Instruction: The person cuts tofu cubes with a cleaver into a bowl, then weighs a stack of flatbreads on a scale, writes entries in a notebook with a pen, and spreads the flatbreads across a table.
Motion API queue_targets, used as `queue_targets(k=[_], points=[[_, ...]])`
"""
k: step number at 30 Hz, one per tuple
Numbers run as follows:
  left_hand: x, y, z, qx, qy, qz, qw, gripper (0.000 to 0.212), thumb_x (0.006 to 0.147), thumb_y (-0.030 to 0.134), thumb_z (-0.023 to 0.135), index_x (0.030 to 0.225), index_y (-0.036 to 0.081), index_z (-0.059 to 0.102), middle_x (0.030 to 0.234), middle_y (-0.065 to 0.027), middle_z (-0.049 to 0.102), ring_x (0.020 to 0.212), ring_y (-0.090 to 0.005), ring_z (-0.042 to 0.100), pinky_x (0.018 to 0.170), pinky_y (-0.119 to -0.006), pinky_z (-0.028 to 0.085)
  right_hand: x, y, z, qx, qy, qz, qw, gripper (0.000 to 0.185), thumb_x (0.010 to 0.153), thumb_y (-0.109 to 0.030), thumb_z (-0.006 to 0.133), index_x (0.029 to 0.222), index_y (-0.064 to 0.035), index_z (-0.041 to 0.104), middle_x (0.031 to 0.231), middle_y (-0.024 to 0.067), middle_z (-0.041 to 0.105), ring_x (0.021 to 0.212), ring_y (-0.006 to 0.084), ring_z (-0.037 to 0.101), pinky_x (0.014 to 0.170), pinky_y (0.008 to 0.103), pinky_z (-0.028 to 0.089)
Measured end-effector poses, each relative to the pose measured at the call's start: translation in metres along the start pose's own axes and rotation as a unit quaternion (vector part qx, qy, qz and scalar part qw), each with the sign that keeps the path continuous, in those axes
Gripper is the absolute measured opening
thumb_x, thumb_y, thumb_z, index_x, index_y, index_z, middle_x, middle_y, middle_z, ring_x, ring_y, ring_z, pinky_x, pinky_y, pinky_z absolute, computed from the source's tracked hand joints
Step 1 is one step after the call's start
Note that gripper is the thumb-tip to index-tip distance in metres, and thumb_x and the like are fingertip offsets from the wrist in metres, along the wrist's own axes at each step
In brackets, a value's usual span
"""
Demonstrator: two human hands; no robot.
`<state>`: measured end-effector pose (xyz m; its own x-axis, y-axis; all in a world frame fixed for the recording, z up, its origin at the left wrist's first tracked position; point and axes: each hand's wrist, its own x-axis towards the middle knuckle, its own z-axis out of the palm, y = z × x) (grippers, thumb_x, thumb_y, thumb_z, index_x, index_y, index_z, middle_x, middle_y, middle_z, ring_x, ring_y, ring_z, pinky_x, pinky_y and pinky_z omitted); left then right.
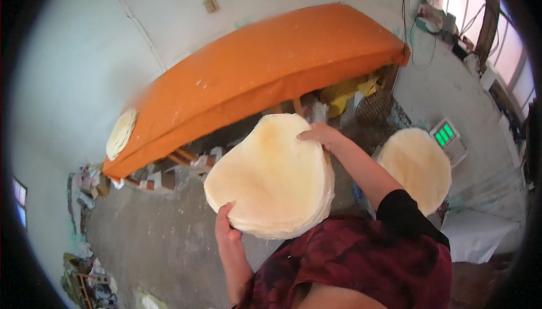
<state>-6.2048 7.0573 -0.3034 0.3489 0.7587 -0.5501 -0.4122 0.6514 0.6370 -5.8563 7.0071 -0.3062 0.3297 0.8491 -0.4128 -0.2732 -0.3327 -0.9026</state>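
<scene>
Between my hands is a thick stack of pale round flat sheets (pixel 271 173), held in front of my body. They look like thin flatbreads or dough sheets, and the top one dips in the middle. My left hand (pixel 228 224) grips the near left edge, thumb on top. At the far right edge, my right hand (pixel 324 134) has its thumb and fingers around the stack. Both hands' undersides are hidden by the sheets. To my right, a second round stack (pixel 415 169) rests beside a scale with a lit green display (pixel 444 134).
A long table under an orange cloth (pixel 271 55) stands along the wall ahead. A smaller stack of round sheets (pixel 122 134) lies at its left end. Boxes (pixel 161 182) and a woven basket (pixel 374 106) sit beneath it. Clutter (pixel 91 283) lies on the floor (pixel 148 233) at left.
</scene>
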Motion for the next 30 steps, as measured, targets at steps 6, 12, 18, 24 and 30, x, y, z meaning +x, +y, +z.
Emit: queue_targets(k=[6, 12, 18, 24, 30], points=[[0.128, 0.084, 0.076, 0.016, -0.016, -0.008, 1.0, 0.051, 0.076, 0.01, 0.056, 0.123, -0.001, 0.04, 0.115, -0.0159, 0.053, 0.103, -0.0313, 0.053, 0.089, -0.045, 0.044, 0.118, -0.082, -0.007, 0.005, 0.035, -0.048, 0.998, 0.038, 0.07, -0.012, 0.068, 0.097, 0.0112, 0.058, 0.09, 0.0175, 0.063, 0.077, 0.0241, 0.063, 0.066, 0.0338, 0.049], [0.273, 0.132, 0.155, 0.032, -0.05, -0.024, 0.998, 0.05, 0.075, 0.01, 0.059, 0.12, -0.001, 0.043, 0.114, -0.0151, 0.053, 0.104, -0.0287, 0.053, 0.089, -0.042, 0.045, 0.241, -0.151, -0.046, 0.062, 0.035, -0.059, 0.996, 0.036, 0.071, -0.01, 0.067, 0.097, 0.0113, 0.057, 0.088, 0.0173, 0.064, 0.073, 0.0222, 0.064, 0.063, 0.0325, 0.052], [0.401, 0.168, 0.203, -0.01, -0.055, 0.05, 0.997, 0.049, 0.077, 0.01, 0.057, 0.122, -0.001, 0.041, 0.115, -0.0156, 0.053, 0.104, -0.0285, 0.053, 0.088, -0.042, 0.045, 0.424, -0.223, -0.06, -0.004, -0.016, -0.073, 0.997, 0.039, 0.069, -0.014, 0.07, 0.099, 0.0084, 0.058, 0.088, 0.016, 0.064, 0.075, 0.0218, 0.064, 0.065, 0.0338, 0.052], [0.477, 0.197, 0.268, -0.034, -0.03, 0.104, 0.994, 0.048, 0.081, 0.012, 0.054, 0.124, -0.002, 0.038, 0.118, -0.0161, 0.051, 0.107, -0.0274, 0.051, 0.092, -0.04, 0.043, 0.538, -0.325, -0.064, -0.095, -0.077, -0.116, 0.986, 0.044, 0.069, -0.024, 0.07, 0.101, 0.0049, 0.059, 0.089, 0.014, 0.064, 0.077, 0.022, 0.063, 0.069, 0.0334, 0.051], [0.629, 0.194, 0.25, -0.116, -0.131, 0.056, 0.983, 0.043, 0.085, 0.019, 0.055, 0.121, 0.001, 0.042, 0.118, -0.0133, 0.052, 0.107, -0.0259, 0.052, 0.09, -0.041, 0.044, 0.637, -0.346, -0.06, -0.225, 0.058, -0.198, 0.952, 0.057, 0.072, -0.032, 0.068, 0.112, 0.005, 0.052, 0.104, 0.0178, 0.059, 0.096, 0.0227, 0.058, 0.081, 0.0332, 0.046]])
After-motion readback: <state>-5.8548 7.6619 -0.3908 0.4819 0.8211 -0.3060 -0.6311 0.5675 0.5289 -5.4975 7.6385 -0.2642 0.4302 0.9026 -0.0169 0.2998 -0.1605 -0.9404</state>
